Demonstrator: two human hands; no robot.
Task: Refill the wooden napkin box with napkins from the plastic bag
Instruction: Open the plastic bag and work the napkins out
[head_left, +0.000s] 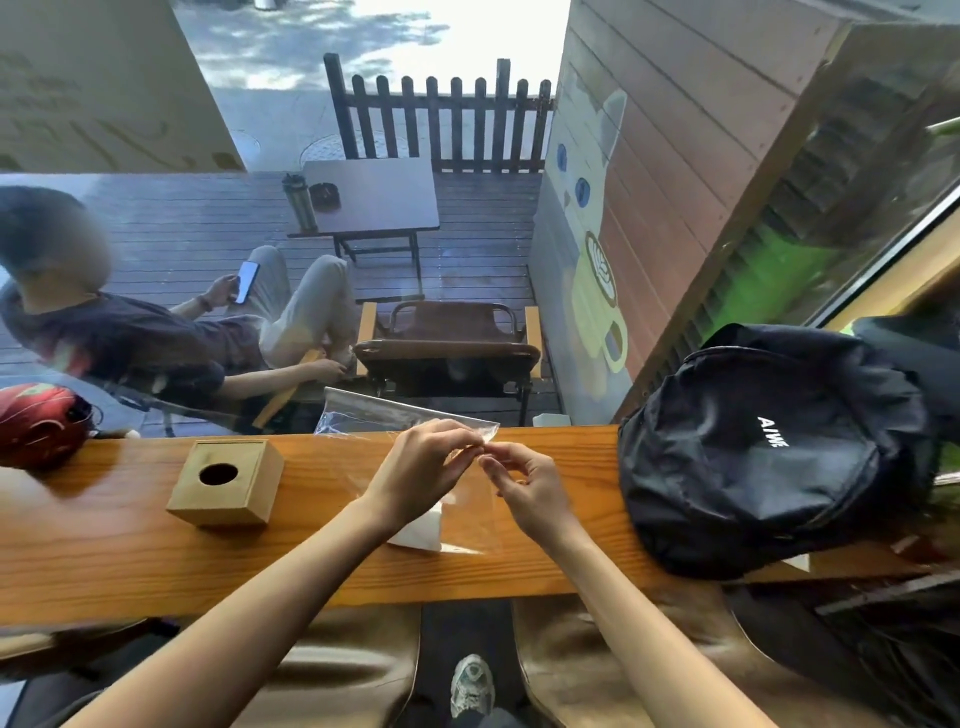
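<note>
While both hands pinch the plastic bag (395, 415) — one wooden napkin box (227, 483) left.
Left hand (421, 467), right hand (524, 480) nearly touching; one black backpack (769, 447) right.

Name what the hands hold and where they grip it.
Both hands, left hand and right hand, pinch the clear plastic bag at its top edge.

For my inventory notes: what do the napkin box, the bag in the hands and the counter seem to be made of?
Napkin box: pale wood, matte, faint grain. Plastic bag: thin clear film, glossy; the counter shows through it. Counter: orange-brown wood, strong grain, a slight sheen, probably varnished.
</note>
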